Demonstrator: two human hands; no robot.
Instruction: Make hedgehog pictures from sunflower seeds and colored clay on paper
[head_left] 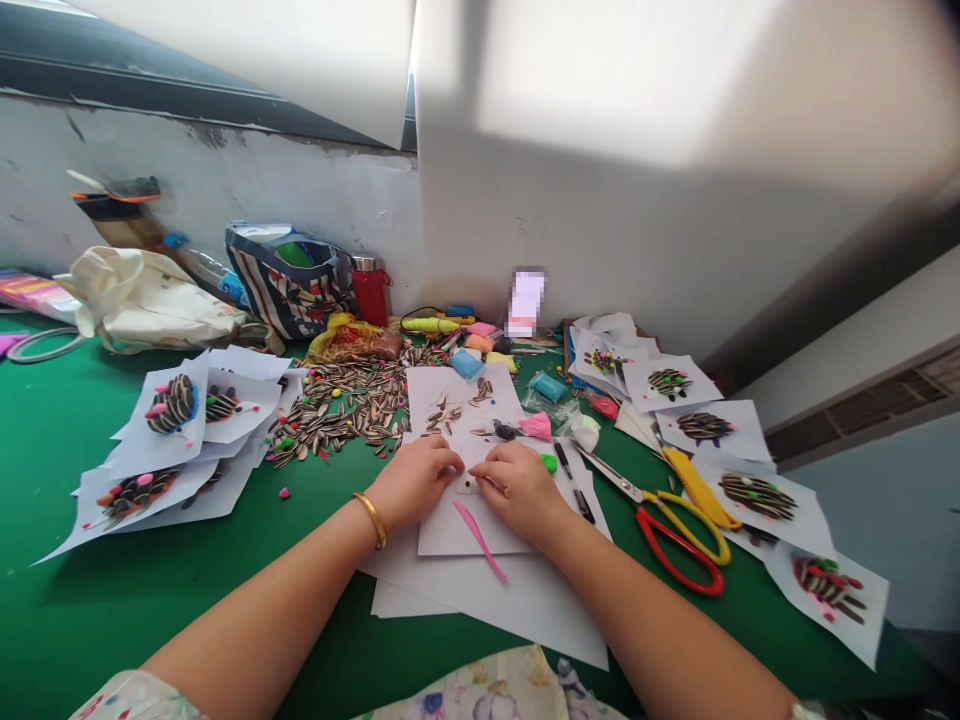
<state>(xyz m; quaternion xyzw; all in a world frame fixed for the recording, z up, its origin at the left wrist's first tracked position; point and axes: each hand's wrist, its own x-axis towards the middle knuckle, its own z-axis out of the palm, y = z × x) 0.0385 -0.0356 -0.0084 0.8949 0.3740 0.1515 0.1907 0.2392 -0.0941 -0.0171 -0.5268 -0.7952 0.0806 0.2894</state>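
Observation:
My left hand (424, 482), with a gold bangle at the wrist, rests on a white paper sheet (450, 538), its fingers curled together. Close by, my right hand (519, 492) pinches thumb and forefinger just above the same sheet. Whatever either hand holds is too small or hidden to make out. Between the fingertips a small black dot (468, 484) shows on the paper. A thin pink clay strip (480, 543) lies slantwise below the hands. Just beyond them is another sheet (420, 392) with sunflower seeds on it, and a pink clay lump (535, 426) sits near my right hand.
Loose sunflower seeds (352, 400) are heaped at the left. Seed-decorated papers (255, 395) lie on both sides. Red-and-yellow-handled scissors (679, 540) and a black pen (576, 485) are at the right. A striped bag (289, 285), red flask (369, 292) and phone (526, 300) stand behind.

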